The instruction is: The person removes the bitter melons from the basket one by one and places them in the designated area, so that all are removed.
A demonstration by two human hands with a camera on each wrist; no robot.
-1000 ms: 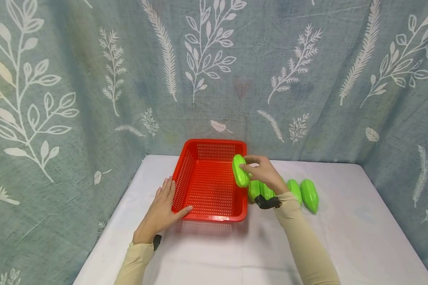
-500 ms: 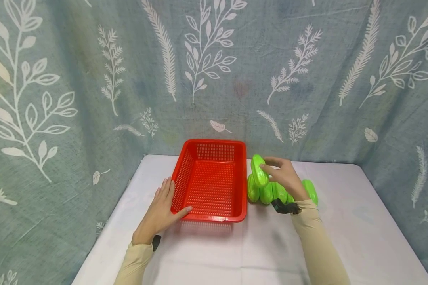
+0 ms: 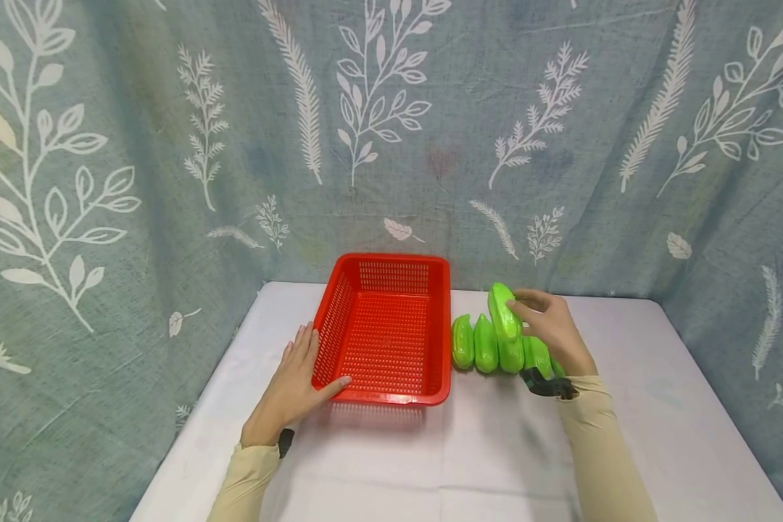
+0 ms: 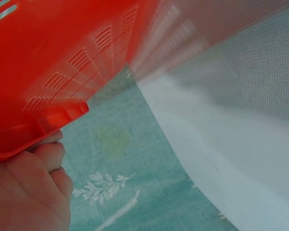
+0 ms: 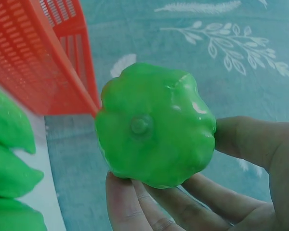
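I count one red basket (image 3: 383, 330) on the one white table (image 3: 483, 464) in front of me. Of the green gourds, one is lifted in my right hand (image 3: 557, 333), the held gourd (image 3: 504, 313), and four more lie in the row on the table (image 3: 499, 352), though the far end of that row is partly hidden behind my hand, so five green gourds show in all. Two hands are in view; my left hand (image 3: 293, 388) rests against the basket.
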